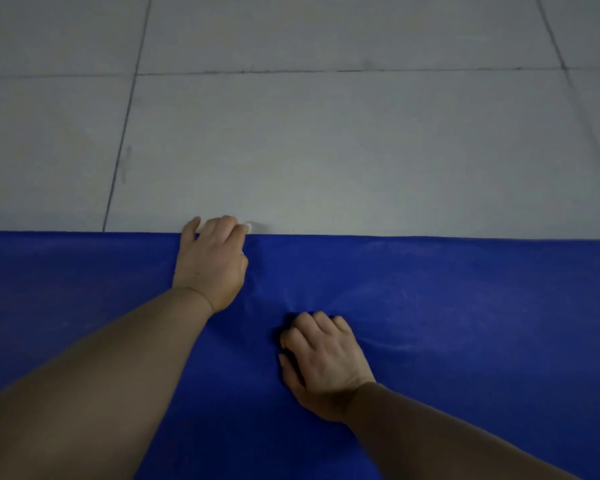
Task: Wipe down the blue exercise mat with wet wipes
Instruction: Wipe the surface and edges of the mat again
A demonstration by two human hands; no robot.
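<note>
So we're looking straight down at the blue exercise mat (pixel 465 323) spread flat across the lower half of the view, lying on a grey tiled floor (pixel 326 133) with dark grout lines. The mat's far edge runs straight across the frame from side to side.

Our left hand (pixel 210 261) is right at that far edge, fingers curled over it, and there's a bit of white poking out past the fingertips and a sliver by the thumb. That's the wet wipe (pixel 248 226), bunched up under the hand, so we can only see a scrap of it. The hand grips it and presses it against the mat edge where mat meets floor.

Our right hand (pixel 323 362) is nearer to us, planted on the middle of the mat, well apart from the left. Fingers are curled under, knuckles up, and the mat material puckers into little creases fanning out from the fingertips. Whether it actually pinches a fold of mat or just presses down with bent fingers, we can't tell from this angle
</note>
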